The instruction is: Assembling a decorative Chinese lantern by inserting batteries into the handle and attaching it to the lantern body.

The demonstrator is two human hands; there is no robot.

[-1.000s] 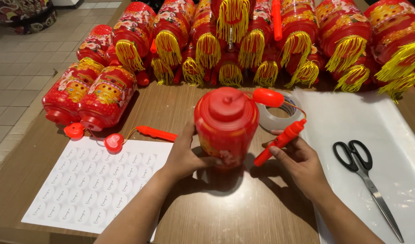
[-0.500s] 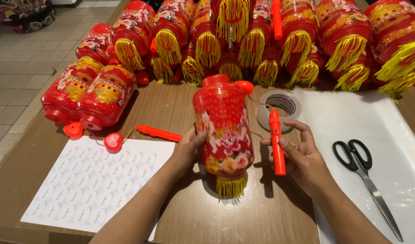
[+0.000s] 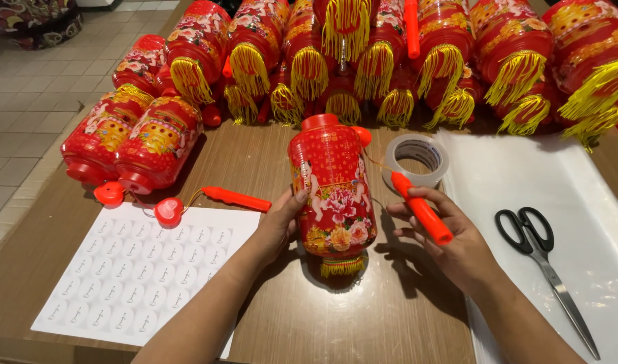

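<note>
2 hands work over a wooden table (image 3: 268,168): left hand (image 3: 278,226) fingers clasp a red lantern (image 3: 332,192), right hand (image 3: 457,239) fingers grip an orange stick (image 3: 422,210).

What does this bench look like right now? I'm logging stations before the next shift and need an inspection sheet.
Surface: wooden table, partly covered by a clear plastic sheet on the right.
Job's things: red lantern held upright; orange handle stick.
Clutter: sticker sheet, tape roll, scissors, spare orange stick, two lanterns lying on their sides.
Hands: left hand grips the lantern's side; right hand holds the stick.
Cables: thin cord from lantern top toward the stick.
Surroundings: lantern pile at the back; tiled floor on the left.
</note>
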